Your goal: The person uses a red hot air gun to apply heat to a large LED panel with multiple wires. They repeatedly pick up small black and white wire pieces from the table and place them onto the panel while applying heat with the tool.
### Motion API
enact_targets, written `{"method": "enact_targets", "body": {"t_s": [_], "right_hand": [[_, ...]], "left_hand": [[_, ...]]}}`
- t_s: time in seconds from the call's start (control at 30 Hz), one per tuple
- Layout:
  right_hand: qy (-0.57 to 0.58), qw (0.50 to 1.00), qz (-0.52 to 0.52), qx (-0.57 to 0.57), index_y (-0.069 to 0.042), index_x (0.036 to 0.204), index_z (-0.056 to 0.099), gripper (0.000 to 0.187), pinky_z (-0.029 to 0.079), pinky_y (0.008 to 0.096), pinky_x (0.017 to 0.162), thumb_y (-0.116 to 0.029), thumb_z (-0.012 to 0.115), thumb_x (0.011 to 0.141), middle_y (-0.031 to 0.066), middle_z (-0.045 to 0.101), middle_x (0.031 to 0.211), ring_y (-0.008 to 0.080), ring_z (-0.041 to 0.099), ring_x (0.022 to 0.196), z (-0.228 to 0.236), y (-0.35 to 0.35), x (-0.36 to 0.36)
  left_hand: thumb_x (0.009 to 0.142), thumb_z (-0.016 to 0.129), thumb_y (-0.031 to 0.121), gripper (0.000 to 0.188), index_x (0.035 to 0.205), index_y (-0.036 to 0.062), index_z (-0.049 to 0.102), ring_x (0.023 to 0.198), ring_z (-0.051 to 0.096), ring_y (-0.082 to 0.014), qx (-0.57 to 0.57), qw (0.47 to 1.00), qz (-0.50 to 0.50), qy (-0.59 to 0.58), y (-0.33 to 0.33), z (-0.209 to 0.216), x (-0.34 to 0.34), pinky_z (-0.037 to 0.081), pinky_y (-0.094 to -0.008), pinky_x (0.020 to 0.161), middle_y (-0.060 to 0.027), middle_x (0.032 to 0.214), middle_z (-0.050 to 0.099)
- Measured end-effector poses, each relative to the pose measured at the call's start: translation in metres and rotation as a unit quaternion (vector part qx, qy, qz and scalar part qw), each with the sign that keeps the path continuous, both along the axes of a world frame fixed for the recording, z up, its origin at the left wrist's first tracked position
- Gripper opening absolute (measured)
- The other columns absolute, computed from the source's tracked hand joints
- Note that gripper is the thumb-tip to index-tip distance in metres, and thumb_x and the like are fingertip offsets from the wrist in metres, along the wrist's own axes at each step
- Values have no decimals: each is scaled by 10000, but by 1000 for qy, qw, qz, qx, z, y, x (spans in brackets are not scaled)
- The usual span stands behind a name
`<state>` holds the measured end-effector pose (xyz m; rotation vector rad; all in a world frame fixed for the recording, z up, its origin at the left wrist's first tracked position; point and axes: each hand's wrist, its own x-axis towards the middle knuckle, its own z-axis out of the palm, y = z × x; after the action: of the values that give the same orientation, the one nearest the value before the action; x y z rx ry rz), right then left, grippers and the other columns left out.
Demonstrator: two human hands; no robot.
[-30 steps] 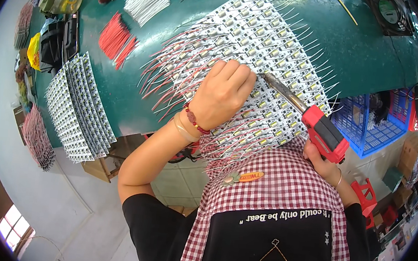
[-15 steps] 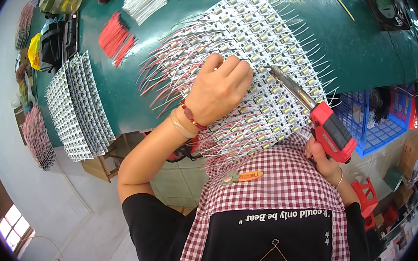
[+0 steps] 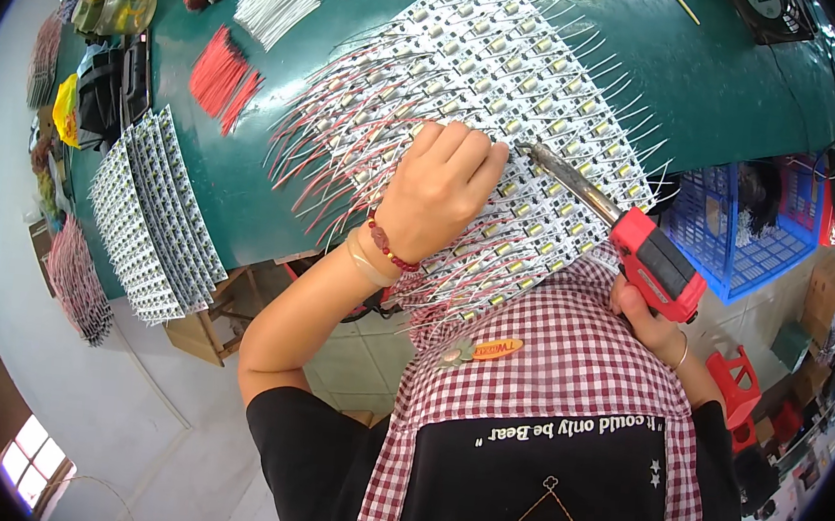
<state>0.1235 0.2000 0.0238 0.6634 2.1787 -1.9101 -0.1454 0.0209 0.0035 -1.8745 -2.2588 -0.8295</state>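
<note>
A large white sheet of LED circuit boards lies at the table's near edge, with rows of small yellowish LEDs. Red and white wires fan out on its left side, and white ones stick out on the right. Over the middle of the sheet my left hand is closed, fingers curled down and pinched; whatever they hold is hidden beneath them. My right hand grips a red and black soldering gun. Its metal tip points left and meets the boards just beside my left fingertips.
Bundles of red wires and white wires lie on the green table. More LED board strips are stacked at the left edge. A blue plastic crate stands right, below the tabletop. A dark fan-like device sits far right.
My left hand and the soldering gun's tip have shifted slightly toward me along the boards. The whole view has also moved a little. Both hands keep their closed grip.
</note>
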Motion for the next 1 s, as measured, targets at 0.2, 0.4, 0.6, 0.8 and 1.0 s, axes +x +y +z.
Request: {"method": "enact_targets", "body": {"t_s": [0.2, 0.4, 0.6, 0.8, 1.0], "right_hand": [[3, 1000, -1, 28, -31, 831, 557, 212, 431, 287, 640, -222, 563, 925, 40, 551, 751, 136, 528, 698, 4, -3, -7], [24, 997, 36, 56, -42, 809, 514, 318, 408, 269, 669, -312, 509, 977, 23, 505, 741, 116, 477, 704, -5, 0, -3], [-23, 1000, -1, -1, -42, 814, 500, 361, 406, 278, 689, -365, 496, 976, 32, 497, 740, 125, 471, 711, -6, -3, 8], [-26, 999, -18, -16, -37, 803, 494, 388, 408, 279, 691, -386, 500, 972, 45, 503, 742, 134, 478, 715, -1, -5, 7], [-11, 999, -33, 15, -25, 819, 538, 293, 439, 295, 672, -298, 549, 925, 64, 546, 757, 163, 529, 708, -10, -4, 22]], "left_hand": [[706, 596, 23, 260, 958, -13, 650, 755, 498, -219, -15, 1000, 6, 16, 2, 3, 2, 404, -336, 691, -65, 783, 476], [693, 608, 2, 276, 965, -7, 654, 751, 501, -227, -24, 1000, 15, 12, 3, 1, 4, 403, -347, 684, -66, 774, 468], [695, 612, 13, 277, 969, 4, 651, 766, 510, -224, -35, 999, 17, 20, 2, 2, 4, 403, -351, 703, -62, 786, 479], [710, 611, 41, 258, 964, 24, 653, 790, 526, -210, -47, 997, 14, 62, 2, 8, 3, 402, -361, 728, -46, 806, 498], [715, 597, 74, 247, 948, -1, 634, 771, 506, -194, -1, 999, -6, 51, -2, 12, 8, 418, -335, 706, -52, 810, 488]]}}
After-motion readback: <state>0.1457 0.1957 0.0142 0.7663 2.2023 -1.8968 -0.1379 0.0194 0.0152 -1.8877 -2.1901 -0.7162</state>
